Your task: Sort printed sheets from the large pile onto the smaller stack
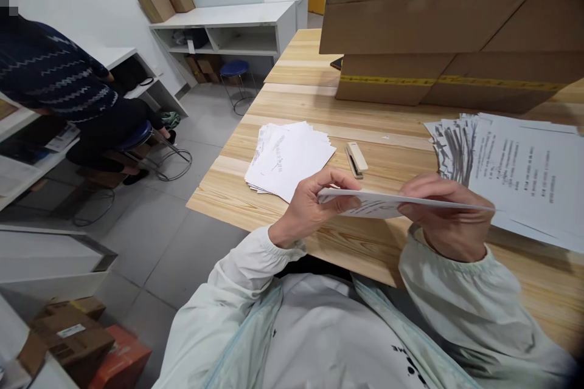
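Between my two hands I hold printed paper (378, 211), seen nearly edge-on above the table's front edge; whether it is one sheet or a few I cannot tell. My left hand (322, 197) pinches its left end between thumb and fingers. Toward the other end, my right hand (449, 213) is closed on it the same way. Just beyond the paper lies a cream-coloured stapler (357, 159) on the wooden table (387, 134). A small stack of papers (292, 155) rests to the left of the stapler. Farther right is a bigger, fanned pile of printed sheets (524, 176).
Large cardboard boxes (433, 6) stand at the back of the table, with a dark flat object (336, 63) beside them. A person (59, 85) sits on a stool at the left. More boxes (73, 334) are on the floor at lower left.
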